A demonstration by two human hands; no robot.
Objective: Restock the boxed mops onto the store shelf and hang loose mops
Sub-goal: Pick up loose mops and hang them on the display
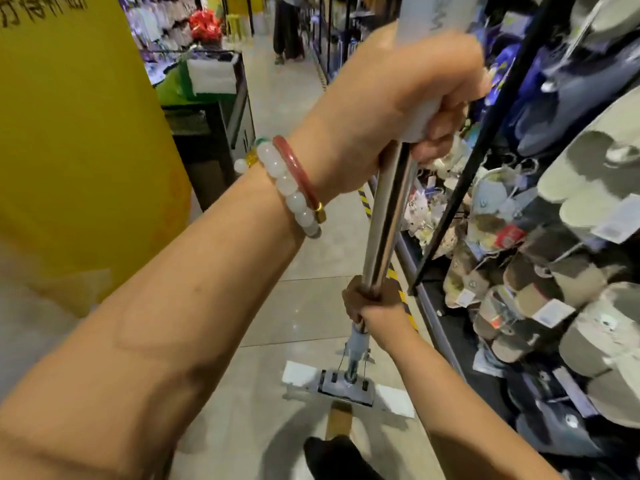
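Two hands held one loose mop (388,216) upright in a store aisle. The left hand (391,109), two bracelets (294,185) on its wrist, was wrapped tight around the pale grip at the top of the steel pole. The right hand (374,306) was clenched around the pole lower down, just above the grey collar. The mop's flat head (346,386), with a white pad at each end, rested on the tiled floor (304,258). To the right, a dark shelf rack (446,209) was packed with slippers (588,188), too many and too blurred to count. A yellow panel (76,133) stood at left; a person (287,29) stood far down the aisle.
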